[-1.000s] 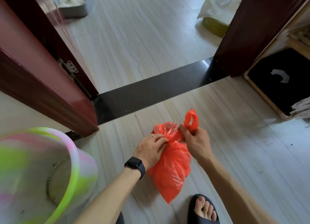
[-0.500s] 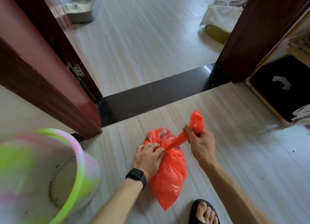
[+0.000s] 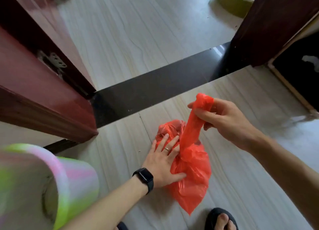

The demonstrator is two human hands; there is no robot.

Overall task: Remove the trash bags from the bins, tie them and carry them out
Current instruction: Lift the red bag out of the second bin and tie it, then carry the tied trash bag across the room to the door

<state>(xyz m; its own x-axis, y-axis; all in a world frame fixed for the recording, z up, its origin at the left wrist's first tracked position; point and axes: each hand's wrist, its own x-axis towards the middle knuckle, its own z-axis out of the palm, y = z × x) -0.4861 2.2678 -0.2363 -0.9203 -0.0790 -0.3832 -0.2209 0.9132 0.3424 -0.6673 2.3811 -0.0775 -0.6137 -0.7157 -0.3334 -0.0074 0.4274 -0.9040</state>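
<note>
One red trash bag [image 3: 191,183] is found on the floor, pressed under the flat, spread left hand [image 3: 162,164]. Its twisted neck [image 3: 190,126] is clenched in the right hand [image 3: 222,119], above the left fingertips. The film is judged thin, soft and light; hold is best taken at the neck.

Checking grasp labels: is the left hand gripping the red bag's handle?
No, the left hand presses flat on the red bag with straight fingers; the right hand pinches the handle.

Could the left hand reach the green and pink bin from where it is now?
Probably yes: the left hand lies flat on the red bag, and only bare floor separates it from the bin beside that forearm.
</note>
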